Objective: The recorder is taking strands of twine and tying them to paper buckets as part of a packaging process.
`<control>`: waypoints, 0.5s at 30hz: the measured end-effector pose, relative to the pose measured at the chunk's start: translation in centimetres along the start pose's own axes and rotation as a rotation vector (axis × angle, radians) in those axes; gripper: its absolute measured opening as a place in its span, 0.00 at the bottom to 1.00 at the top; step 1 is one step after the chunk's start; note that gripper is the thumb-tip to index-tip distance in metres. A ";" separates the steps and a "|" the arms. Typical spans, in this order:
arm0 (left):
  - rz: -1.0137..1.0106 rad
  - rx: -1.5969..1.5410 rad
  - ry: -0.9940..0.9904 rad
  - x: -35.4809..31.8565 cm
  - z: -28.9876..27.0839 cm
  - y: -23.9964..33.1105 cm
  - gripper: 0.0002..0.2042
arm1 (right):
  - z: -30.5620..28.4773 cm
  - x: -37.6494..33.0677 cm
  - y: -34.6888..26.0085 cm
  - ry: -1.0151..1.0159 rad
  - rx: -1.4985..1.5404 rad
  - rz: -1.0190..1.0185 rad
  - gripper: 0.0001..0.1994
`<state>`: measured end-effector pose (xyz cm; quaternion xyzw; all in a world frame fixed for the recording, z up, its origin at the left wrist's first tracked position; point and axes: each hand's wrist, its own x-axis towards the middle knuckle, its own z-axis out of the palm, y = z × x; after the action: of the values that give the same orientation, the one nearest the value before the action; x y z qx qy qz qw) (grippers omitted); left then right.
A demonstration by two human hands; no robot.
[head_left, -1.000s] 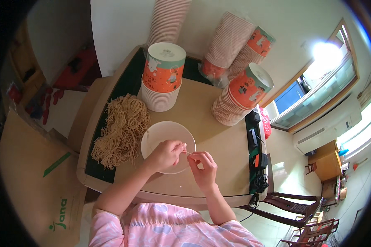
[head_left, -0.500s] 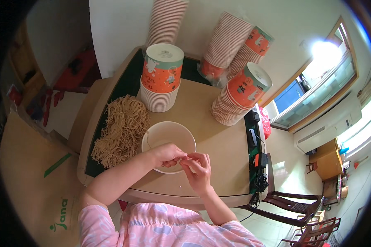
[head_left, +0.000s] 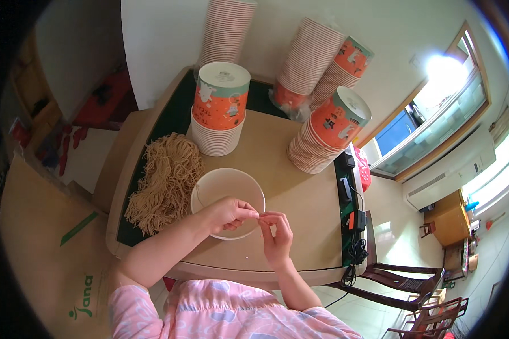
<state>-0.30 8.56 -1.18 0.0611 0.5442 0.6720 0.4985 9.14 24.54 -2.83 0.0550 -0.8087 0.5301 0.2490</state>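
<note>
A white paper tub (head_left: 225, 176) stands mouth up at the table's near side. A thin beige cord (head_left: 199, 195) runs down its left inner wall and passes behind my left wrist. Over the tub's right rim, my left hand (head_left: 232, 214) is closed, its thumb and forefinger pinching what looks like the end of that cord. My right hand (head_left: 276, 231) meets it there, thumb and forefinger pinched on the same small bit. The fingers hide most of it. Left of the tub lies a large tangled bundle of beige cords (head_left: 167, 183).
Upside-down stacks of orange-and-green printed tubs stand on the table (head_left: 316, 226), one stack (head_left: 223, 107) behind the tub and another stack (head_left: 328, 127) to the right. Bagged stacks (head_left: 305, 62) rise at the back. A black power strip (head_left: 356, 220) with cables lines the right edge; a cardboard box (head_left: 45, 243) stands left.
My pinched fingertips have shifted slightly right, and the right hand's fingers have straightened a little. Both hands stay together over the tub's right rim.
</note>
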 end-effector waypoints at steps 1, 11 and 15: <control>0.070 0.021 0.034 -0.2 0.4 -0.1 0.06 | 0.1 -0.2 0.4 0.003 -0.001 0.001 0.07; 0.937 1.097 0.612 -2.5 3.9 -2.2 0.03 | 0.1 -0.3 0.5 -0.012 0.554 0.448 0.03; 0.965 1.275 0.590 -3.4 4.6 -2.3 0.03 | 0.1 -0.4 0.8 -0.027 0.705 0.534 0.04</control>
<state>5.59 8.91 0.42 0.3778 0.8405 0.3644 -0.1347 9.21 24.76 -3.75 -0.0675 -0.5672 0.8187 0.0588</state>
